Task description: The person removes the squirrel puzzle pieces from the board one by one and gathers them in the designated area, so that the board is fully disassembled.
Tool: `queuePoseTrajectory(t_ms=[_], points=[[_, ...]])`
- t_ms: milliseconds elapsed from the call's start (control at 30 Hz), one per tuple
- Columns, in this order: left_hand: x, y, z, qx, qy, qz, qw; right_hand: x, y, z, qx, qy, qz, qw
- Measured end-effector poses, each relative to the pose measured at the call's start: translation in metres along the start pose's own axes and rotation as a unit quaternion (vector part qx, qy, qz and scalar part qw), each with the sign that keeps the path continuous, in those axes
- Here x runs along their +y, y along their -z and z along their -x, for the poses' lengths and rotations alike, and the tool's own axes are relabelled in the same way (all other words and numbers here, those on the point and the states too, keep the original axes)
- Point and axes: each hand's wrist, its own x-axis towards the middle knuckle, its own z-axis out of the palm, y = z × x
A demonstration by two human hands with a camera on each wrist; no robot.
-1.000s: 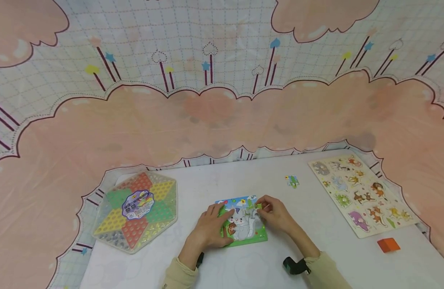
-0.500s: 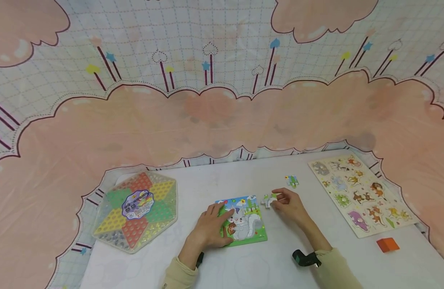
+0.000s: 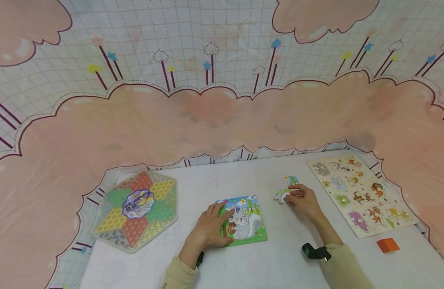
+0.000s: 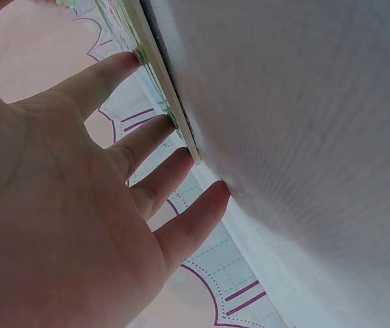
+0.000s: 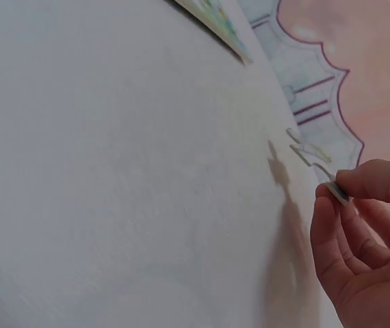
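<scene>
A squirrel jigsaw puzzle (image 3: pixel 248 230) with a green border lies on the white table. Along its left side rests my left hand (image 3: pixel 208 228), fingers spread over the picture. In the left wrist view, its fingertips (image 4: pixel 132 60) touch the board's edge (image 4: pixel 155 65). To the right of the puzzle, my right hand (image 3: pixel 305 202) pinches a green and grey jigsaw piece (image 3: pixel 280 195) between thumb and fingers. The right wrist view shows this piece (image 5: pixel 311 156) edge-on, raised above its shadow. Another jigsaw piece (image 3: pixel 291 179) lies just beyond the right hand, partly covered by it.
A hexagonal Chinese checkers set (image 3: pixel 160 212) lies at the left of the table. An animal peg puzzle board (image 3: pixel 337 200) is at the right, with an orange block (image 3: pixel 388 245) in front of it. A patterned cloth (image 3: pixel 222 120) hangs behind.
My right hand has carried the jigsaw piece from the puzzle's upper right away to the right, close to the loose piece. My left hand has stayed on the puzzle.
</scene>
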Motion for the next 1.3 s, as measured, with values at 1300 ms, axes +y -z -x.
queuePoseTrajectory(t_ms=[1300], points=[[0.0,0.001,0.0,0.0,0.0,-0.002,1.0,0.017,0.041,-0.015,0.028,-0.059,0.05,0.9966]])
